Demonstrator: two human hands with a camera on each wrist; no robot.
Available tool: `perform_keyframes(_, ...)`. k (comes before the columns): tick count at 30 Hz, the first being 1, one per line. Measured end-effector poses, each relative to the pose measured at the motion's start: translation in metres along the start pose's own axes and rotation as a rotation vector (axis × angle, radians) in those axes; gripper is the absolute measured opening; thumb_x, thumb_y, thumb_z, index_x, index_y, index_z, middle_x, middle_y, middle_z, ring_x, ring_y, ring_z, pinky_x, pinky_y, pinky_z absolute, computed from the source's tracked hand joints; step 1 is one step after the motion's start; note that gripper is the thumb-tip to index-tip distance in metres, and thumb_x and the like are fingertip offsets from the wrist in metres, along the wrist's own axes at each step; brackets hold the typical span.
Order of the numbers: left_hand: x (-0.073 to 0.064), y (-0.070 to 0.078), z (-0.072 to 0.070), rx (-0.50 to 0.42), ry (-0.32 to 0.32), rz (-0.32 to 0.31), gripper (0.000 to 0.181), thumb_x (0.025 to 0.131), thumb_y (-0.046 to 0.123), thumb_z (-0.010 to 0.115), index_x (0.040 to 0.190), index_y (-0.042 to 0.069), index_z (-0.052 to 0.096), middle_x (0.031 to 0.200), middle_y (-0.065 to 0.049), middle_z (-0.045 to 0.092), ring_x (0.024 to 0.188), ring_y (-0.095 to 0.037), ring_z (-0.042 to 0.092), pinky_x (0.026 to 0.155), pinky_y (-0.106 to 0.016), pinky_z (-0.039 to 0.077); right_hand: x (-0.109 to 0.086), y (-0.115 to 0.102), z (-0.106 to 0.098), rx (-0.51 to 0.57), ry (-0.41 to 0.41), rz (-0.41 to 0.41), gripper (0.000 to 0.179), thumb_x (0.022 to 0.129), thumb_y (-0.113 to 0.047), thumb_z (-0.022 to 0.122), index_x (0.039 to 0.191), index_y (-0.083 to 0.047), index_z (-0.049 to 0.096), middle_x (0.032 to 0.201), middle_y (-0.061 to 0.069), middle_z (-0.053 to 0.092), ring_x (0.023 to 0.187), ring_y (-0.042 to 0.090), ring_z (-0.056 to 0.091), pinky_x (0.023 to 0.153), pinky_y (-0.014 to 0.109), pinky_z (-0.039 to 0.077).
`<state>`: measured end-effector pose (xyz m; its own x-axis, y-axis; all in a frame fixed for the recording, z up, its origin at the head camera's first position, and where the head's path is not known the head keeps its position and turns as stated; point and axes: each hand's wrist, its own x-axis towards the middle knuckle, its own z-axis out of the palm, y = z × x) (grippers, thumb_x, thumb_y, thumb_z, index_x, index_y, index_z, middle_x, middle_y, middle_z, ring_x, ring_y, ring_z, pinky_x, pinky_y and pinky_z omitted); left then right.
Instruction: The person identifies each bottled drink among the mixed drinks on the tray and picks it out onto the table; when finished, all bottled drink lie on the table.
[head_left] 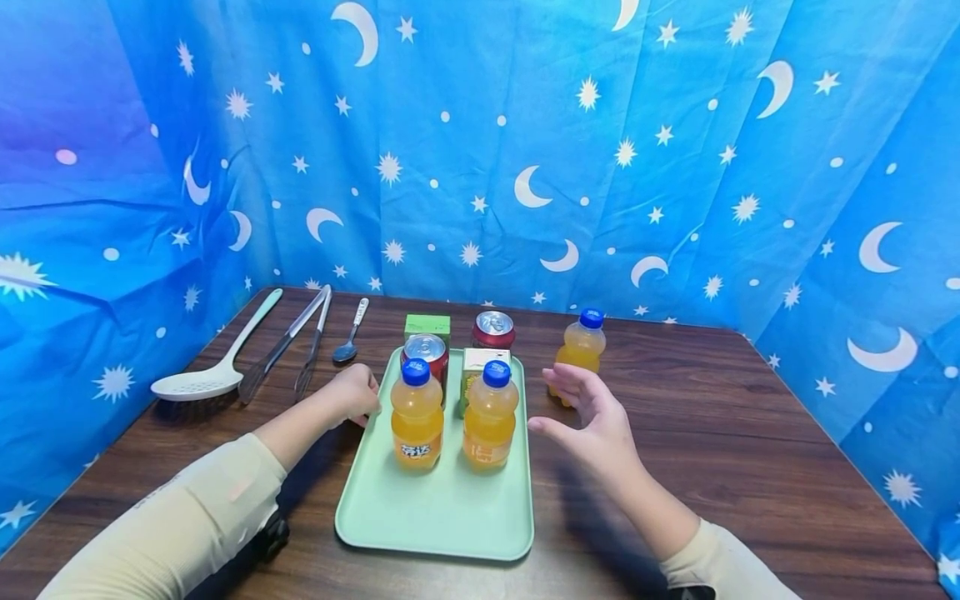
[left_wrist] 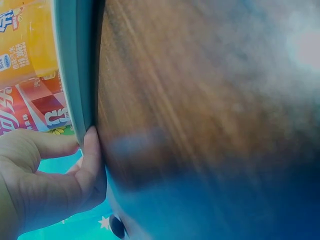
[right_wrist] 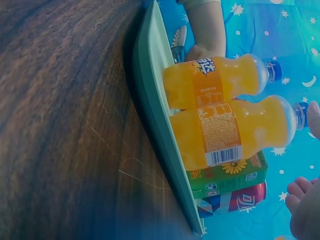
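A pale green tray [head_left: 435, 521] lies on the table with two bottles of orange soda, the left bottle [head_left: 417, 417] and the right bottle [head_left: 490, 417], upright on it. Behind them stand a red soda can [head_left: 426, 347] and a juice carton [head_left: 486, 359]. My left hand [head_left: 356, 393] pinches the tray's left rim between thumb and fingers, as the left wrist view shows. To the right of the tray, my right hand [head_left: 596, 425] hangs with fingers spread and holds nothing. Just beyond it is a third orange soda bottle [head_left: 581, 348], partly hidden by the hand.
A green carton [head_left: 427, 322] and another red can [head_left: 493, 331] stand at the tray's far end. On the left lie a slotted turner [head_left: 202, 382], metal tongs [head_left: 288, 337] and a spoon [head_left: 348, 346]. A starry blue cloth [head_left: 480, 125] surrounds the table.
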<state>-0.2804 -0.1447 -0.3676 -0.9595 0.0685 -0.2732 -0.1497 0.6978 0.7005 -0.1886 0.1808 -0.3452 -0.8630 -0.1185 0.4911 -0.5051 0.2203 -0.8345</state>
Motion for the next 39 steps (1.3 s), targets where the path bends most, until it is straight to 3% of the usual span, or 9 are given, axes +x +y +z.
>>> perform_keyframes(5,0.000,0.002,-0.001,0.001,-0.004,-0.018,0.038,0.081,-0.009,0.061,0.060,0.008,0.035,0.064,-0.005,0.032,0.051,-0.016,0.037,0.056,-0.032,0.054,0.001,0.001,0.003,0.004,-0.011,0.002,0.065,0.069,-0.006,0.082,0.125,-0.003,0.049,0.122,0.010,0.058,0.115,0.020,0.054,0.097,0.026,0.040)
perform_keyframes(8,0.001,0.003,-0.002,0.006,-0.003,-0.025,0.033,0.081,-0.009,0.062,0.064,0.006,0.038,0.068,-0.007,0.036,0.055,-0.018,0.044,0.056,-0.032,0.054,0.001,0.002,0.006,0.013,-0.016,0.018,0.066,0.069,-0.006,0.082,0.125,-0.003,0.049,0.121,0.011,0.058,0.115,0.021,0.054,0.097,0.028,0.040)
perform_keyframes(12,0.002,0.002,-0.002,0.011,-0.002,-0.023,0.030,0.082,-0.008,0.062,0.066,0.005,0.040,0.069,-0.009,0.038,0.058,-0.020,0.047,0.056,-0.031,0.054,0.001,0.002,0.010,0.019,-0.033,0.063,0.067,0.069,-0.010,0.083,0.126,-0.005,0.049,0.121,0.006,0.059,0.116,0.019,0.053,0.098,0.036,0.040)
perform_keyframes(17,0.001,0.001,-0.002,0.013,-0.009,-0.018,0.034,0.083,-0.007,0.061,0.063,0.008,0.037,0.064,-0.006,0.034,0.053,-0.017,0.040,0.055,-0.031,0.053,0.002,0.001,0.017,-0.006,-0.064,0.105,0.066,0.070,-0.020,0.083,0.127,-0.009,0.049,0.123,0.004,0.058,0.117,0.019,0.052,0.097,0.044,0.040)
perform_keyframes(25,0.000,0.003,-0.003,0.043,0.000,-0.022,0.035,0.083,-0.007,0.062,0.062,0.008,0.038,0.065,-0.006,0.036,0.054,-0.018,0.045,0.056,-0.030,0.054,0.007,0.002,0.029,-0.051,-0.074,0.073,0.064,0.069,-0.020,0.084,0.123,-0.008,0.051,0.120,0.004,0.059,0.114,0.019,0.054,0.097,0.043,0.041)
perform_keyframes(33,0.000,0.004,-0.001,0.045,0.014,-0.012,0.030,0.082,-0.009,0.058,0.065,0.005,0.038,0.066,-0.008,0.035,0.055,-0.019,0.041,0.055,-0.031,0.054,0.008,0.003,0.034,-0.010,-0.081,0.123,0.063,0.070,-0.023,0.084,0.122,-0.011,0.052,0.121,0.003,0.058,0.113,0.018,0.055,0.096,0.050,0.040)
perform_keyframes(39,0.001,0.004,0.000,0.033,0.019,-0.012,0.026,0.081,-0.009,0.058,0.067,0.004,0.039,0.068,-0.009,0.037,0.057,-0.020,0.044,0.055,-0.032,0.055,0.009,0.004,0.036,-0.001,-0.091,0.105,0.064,0.070,-0.020,0.084,0.123,-0.009,0.052,0.122,0.004,0.057,0.111,0.019,0.055,0.096,0.050,0.041)
